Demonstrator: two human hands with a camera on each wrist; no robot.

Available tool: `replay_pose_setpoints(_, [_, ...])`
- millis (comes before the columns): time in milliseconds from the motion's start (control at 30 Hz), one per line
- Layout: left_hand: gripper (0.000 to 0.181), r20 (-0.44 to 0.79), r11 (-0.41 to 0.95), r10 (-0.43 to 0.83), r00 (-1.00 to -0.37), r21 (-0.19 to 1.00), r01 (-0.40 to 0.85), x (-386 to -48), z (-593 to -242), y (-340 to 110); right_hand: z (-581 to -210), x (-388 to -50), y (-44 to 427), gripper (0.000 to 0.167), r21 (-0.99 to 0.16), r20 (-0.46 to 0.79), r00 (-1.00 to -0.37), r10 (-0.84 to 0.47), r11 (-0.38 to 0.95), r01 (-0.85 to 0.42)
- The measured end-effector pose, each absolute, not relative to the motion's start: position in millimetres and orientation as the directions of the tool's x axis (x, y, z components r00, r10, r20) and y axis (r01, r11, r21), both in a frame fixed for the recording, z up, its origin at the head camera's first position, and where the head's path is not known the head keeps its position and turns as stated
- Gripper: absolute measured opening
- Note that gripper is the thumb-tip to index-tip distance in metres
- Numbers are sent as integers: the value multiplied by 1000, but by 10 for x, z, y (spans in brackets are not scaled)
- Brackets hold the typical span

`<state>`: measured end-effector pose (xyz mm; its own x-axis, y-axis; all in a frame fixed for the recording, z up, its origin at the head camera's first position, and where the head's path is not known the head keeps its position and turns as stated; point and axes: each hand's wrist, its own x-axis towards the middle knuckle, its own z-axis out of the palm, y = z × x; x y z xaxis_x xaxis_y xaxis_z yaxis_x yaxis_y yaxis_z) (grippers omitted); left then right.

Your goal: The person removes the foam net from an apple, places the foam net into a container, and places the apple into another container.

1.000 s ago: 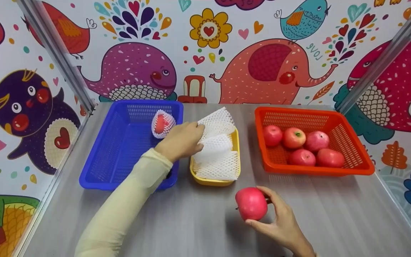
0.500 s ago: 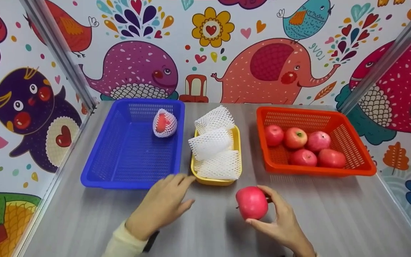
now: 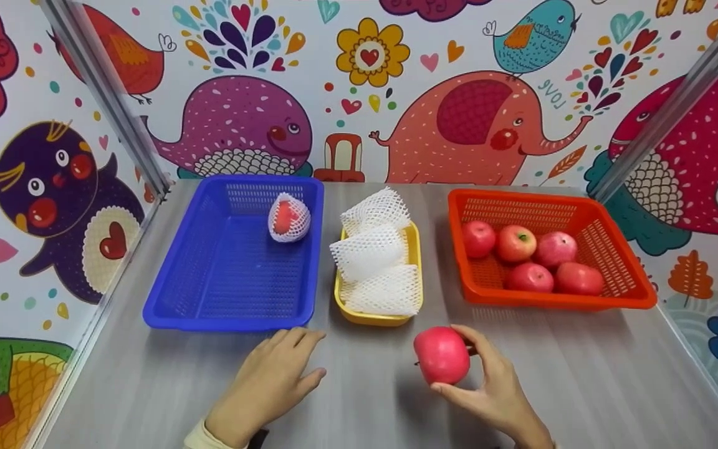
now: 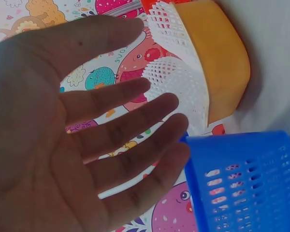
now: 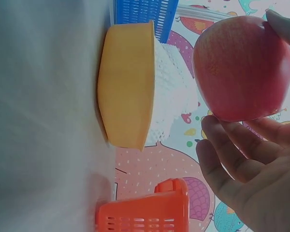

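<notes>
A red apple (image 3: 442,355) is held above the table by my right hand (image 3: 497,390), thumb on one side and fingers on the other; the right wrist view shows the apple (image 5: 244,67) close up. My left hand (image 3: 265,380) hovers near the front edge of the blue basket (image 3: 228,324), and in the left wrist view its palm (image 4: 43,145) and spread fingers hold nothing. White foam net sleeves (image 3: 371,249) are piled in a small yellow tub (image 3: 378,319) between the baskets. One apple in a foam net (image 3: 288,218) lies in the blue basket.
An orange-red basket (image 3: 558,299) at the right holds several bare apples (image 3: 515,242). Patterned panels (image 3: 359,93) stand along the back and both sides of the grey table (image 3: 359,399), with metal posts (image 3: 116,93) at the corners.
My left hand has let go of the foam net sleeves and drawn back toward me, down and left of the tub. The right hand and its apple have stayed nearly still.
</notes>
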<state>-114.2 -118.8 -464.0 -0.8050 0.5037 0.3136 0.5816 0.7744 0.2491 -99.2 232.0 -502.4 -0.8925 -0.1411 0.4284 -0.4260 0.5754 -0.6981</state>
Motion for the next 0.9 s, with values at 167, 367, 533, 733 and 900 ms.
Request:
replay_pose_setpoints(167, [45,303,773,503,-809,259,578,-1158,-4636,-1184,-4896,-1134,2474,89,-608,527,-833,-168,611,-507])
replay_pose_setpoints(367, [45,285,774,502,-817,274,571,-1167,-4640,-1195,-4534,-1504,2850,89,-470,593,-781,-196,704,-533])
replay_pose_setpoints(533, [44,257,775,495,-830,300,556,-1159,-4667,-1194,-4359,-1843,3143,91,-507,424,-900,-98,798,-326])
replay_pose_setpoints(733, [44,228,776,492,-840,323,542,-1164,-4698,-1188,-4433,-2215,3380,103,-458,184,-981,-55,879,-135])
replay_pose_setpoints(900, [43,246,764,494,-834,334,551,-1165,-4723,-1197,-4586,-2368,3452,107,-434,39,-997,-69,898,-79])
